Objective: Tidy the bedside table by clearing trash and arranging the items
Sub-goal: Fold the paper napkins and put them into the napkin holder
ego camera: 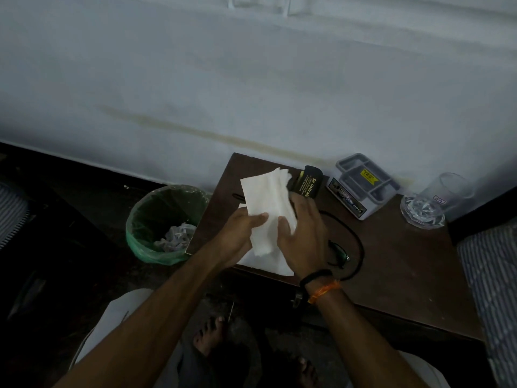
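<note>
Crumpled paper (176,237) in green-lined bin (145,247)

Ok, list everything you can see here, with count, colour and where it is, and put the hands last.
tissue: one, white, held above the table's left part
bedside table: one, dark brown, against the wall
spectacle case: one, black, back of table
organiser tray: one, grey, back of table, right of the case
glass: one, clear, table's right rear
cable: one, black, looped mid-table
glasses: one, dark, inside the loop
bin: one, green liner, floor left of table, crumpled paper inside
left hand: holds tissue
right hand: holds tissue
</note>
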Available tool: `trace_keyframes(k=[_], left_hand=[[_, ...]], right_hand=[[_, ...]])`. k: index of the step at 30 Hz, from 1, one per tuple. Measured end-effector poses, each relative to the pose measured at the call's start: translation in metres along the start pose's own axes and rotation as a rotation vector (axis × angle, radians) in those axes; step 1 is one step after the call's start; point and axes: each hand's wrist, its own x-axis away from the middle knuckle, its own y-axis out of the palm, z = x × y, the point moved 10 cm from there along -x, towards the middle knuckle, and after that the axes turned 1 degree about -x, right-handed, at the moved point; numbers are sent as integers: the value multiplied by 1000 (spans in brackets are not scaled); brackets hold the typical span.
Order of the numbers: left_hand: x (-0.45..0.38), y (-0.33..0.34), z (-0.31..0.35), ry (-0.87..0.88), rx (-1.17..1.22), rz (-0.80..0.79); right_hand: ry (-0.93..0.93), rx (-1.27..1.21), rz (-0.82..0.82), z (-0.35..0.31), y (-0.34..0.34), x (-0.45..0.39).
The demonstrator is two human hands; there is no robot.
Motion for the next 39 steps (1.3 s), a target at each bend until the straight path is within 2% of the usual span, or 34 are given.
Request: trace_keyframes(k=[5,7,10,12,15,17,19,21,23,25,27,31,36,39], left_hand=[[-3,23,-7,-99,370,-74],[-1,27,-5,-76,361,-105],[0,26,-8,-37,156,-112],[-2,19,-11,-33,80,-51],[-5,6,-17,-98,146,45],[-7,2,-16,-122,190,55],[-9,3,-14,-131,237,28],[-10,5,-9,-119,246,5],[-13,8,-5,-92,234,-23],[-13,12,-3,-78,197,-55],[-15,15,-1,-62,129,-63],[-20,9,9,32,-44,-9],[-20,10,29,166,-266,95],[-23,24,38,247,-397,68]], right_hand=[[-17,212,-209,-6,25,7],[-38,245,-261,-9,31,10],[-66,262,-296,-14,37,12],[-73,232,-313,-19,39,13],[-78,164,-370,-23,39,16],[-30,-4,-399,-18,36,16],[84,-204,-329,-4,23,8],[172,-234,-212,14,4,-1],[277,-252,-211,35,1,-5],[470,-448,-338,53,17,1],[544,-627,-438,59,30,6],[531,-754,-433,61,27,2],[511,-765,-521,55,34,5],[478,-727,-551,52,33,2]])
